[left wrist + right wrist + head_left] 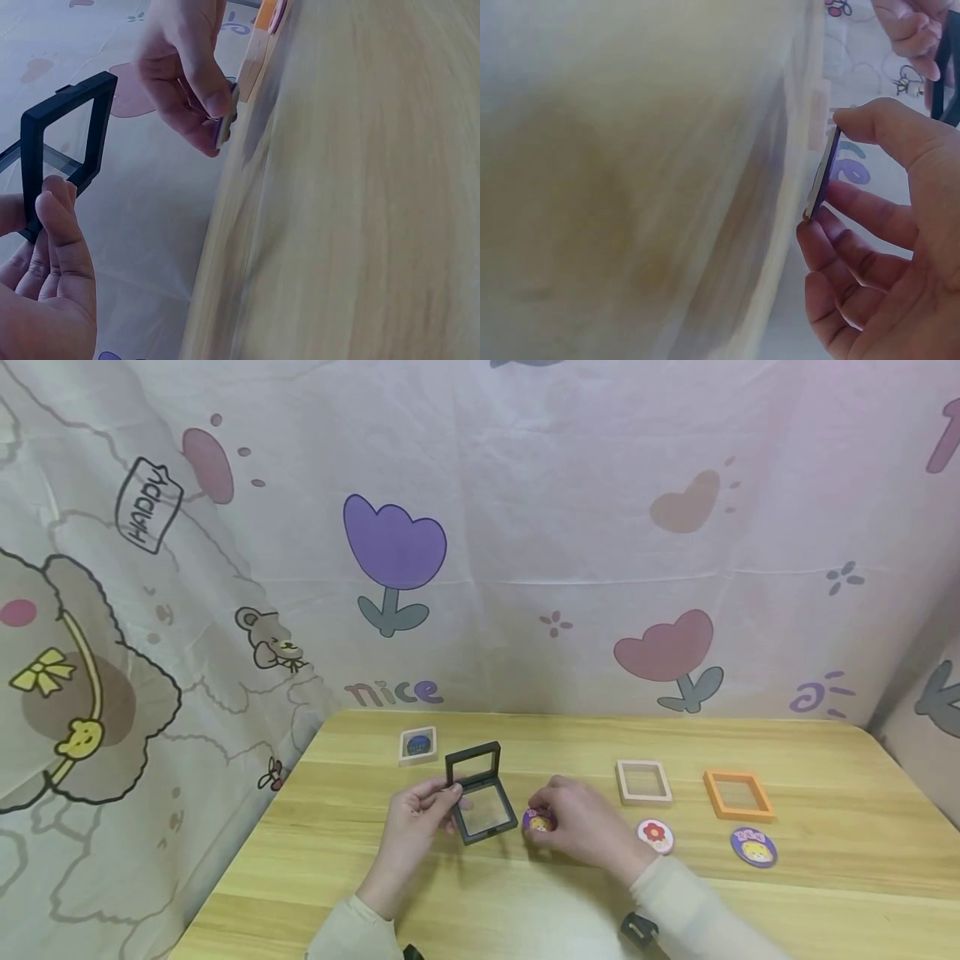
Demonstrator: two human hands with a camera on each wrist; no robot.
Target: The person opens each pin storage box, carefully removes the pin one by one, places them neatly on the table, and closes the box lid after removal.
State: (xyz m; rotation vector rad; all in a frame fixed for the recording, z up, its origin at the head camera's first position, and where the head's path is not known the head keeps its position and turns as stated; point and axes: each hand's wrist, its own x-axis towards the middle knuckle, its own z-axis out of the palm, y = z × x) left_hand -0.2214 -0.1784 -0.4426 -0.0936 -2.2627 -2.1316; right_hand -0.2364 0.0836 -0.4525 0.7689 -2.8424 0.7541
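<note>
In the head view my left hand (420,814) grips a black hinged display frame (467,838) by its left side. The frame stands opened, one half raised, with clear film across the lower half. To its right, my right hand (588,827) pinches a round purple badge (537,821) with a yellow cartoon figure. In the right wrist view that badge (823,176) is seen edge-on between thumb and fingertips of the right hand (922,225). The left wrist view shows the black frame (30,150) in the left hand's fingers, apart from the badge.
A white frame with a dark blue round piece (418,745) lies at the back left of the wooden table (360,852). On the right lie a pale pink frame (645,798), an orange frame (738,812), a red-flower badge (655,836) and another purple badge (753,847). A printed cloth (525,652) hangs behind.
</note>
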